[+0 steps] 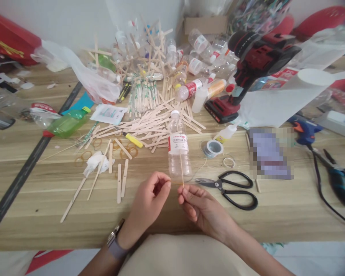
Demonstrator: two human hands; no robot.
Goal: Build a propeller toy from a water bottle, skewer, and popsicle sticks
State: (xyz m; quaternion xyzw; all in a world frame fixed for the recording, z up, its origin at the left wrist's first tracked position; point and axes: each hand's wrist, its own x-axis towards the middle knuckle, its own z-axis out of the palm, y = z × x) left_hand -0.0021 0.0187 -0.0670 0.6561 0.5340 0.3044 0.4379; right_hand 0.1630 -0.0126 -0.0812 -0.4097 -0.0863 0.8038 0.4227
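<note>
My right hand (pixel 199 207) pinches the lower end of a thin wooden skewer (pixel 182 168), which points up in front of a clear plastic bottle (pixel 178 143). The bottle stands upright with a white cap and a red and white label. My left hand (pixel 154 195) is closed, thumb against forefinger, just left of the skewer. A thin yellowish rubber band (pixel 176 182) stretches from its fingertips towards the skewer's lower end. Black-handled scissors (pixel 222 184) lie to the right of my right hand. More rubber bands (pixel 129 151) lie on the table at left.
Many flat wooden sticks (pixel 143 124) are heaped behind the bottle. A wire spool (pixel 213 148), a glue bottle (pixel 226 133) and a red cordless drill (pixel 247 69) stand to the right. Farther right are a glue gun (pixel 303 130) and pliers (pixel 337 180). A green bottle (pixel 69 122) lies left.
</note>
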